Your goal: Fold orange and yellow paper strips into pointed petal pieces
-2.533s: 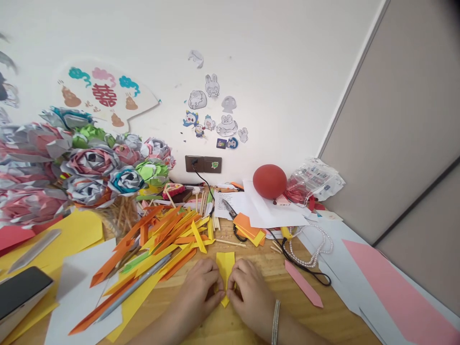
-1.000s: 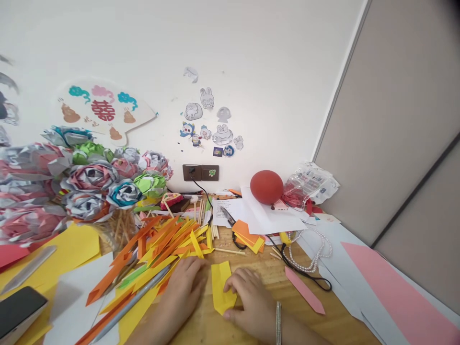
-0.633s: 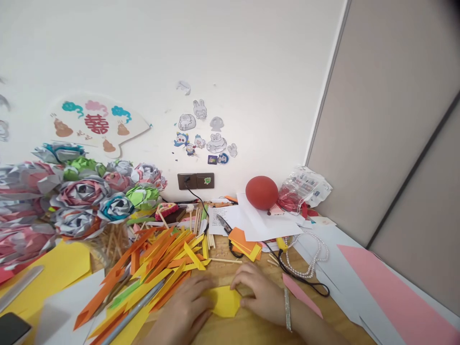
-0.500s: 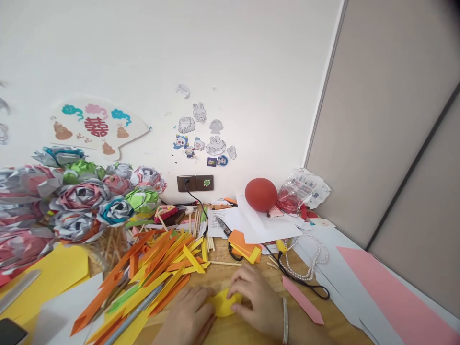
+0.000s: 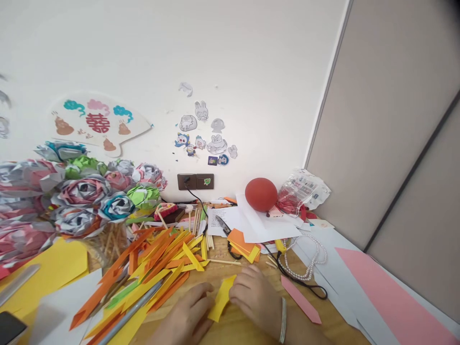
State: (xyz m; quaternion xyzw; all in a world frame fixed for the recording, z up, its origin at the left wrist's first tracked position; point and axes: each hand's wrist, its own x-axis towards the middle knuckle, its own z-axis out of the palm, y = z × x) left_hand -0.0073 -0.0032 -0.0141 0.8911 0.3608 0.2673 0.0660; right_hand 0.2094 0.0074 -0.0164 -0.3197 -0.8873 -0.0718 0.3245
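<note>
A small piece of yellow paper (image 5: 222, 299) stands slanted between my two hands, low in the middle of the view. My right hand (image 5: 254, 296) has its fingers curled against the paper's right edge and pinches it; a silvery bracelet circles that wrist. On the paper's left side is my left hand (image 5: 189, 311), its fingers bent and a little apart, close to the lower left edge. Whether its fingertips touch the paper is hard to make out. Folded orange and yellow strips (image 5: 158, 268) lie in a heap left of my hands.
Paper flowers (image 5: 84, 191) fill the left side. Behind my hands are scissors (image 5: 223, 225), orange and yellow squares (image 5: 244, 245), white sheets and a red balloon (image 5: 261, 194). Right are a pearl string (image 5: 312, 275), a black cord, a pink strip (image 5: 300, 299) and large paper sheets (image 5: 395, 292).
The yellow paper has turned from lying flatter to a slanted, more upright position. My left hand has drawn slightly left and down, away from it; the right hand's fingers have closed in more.
</note>
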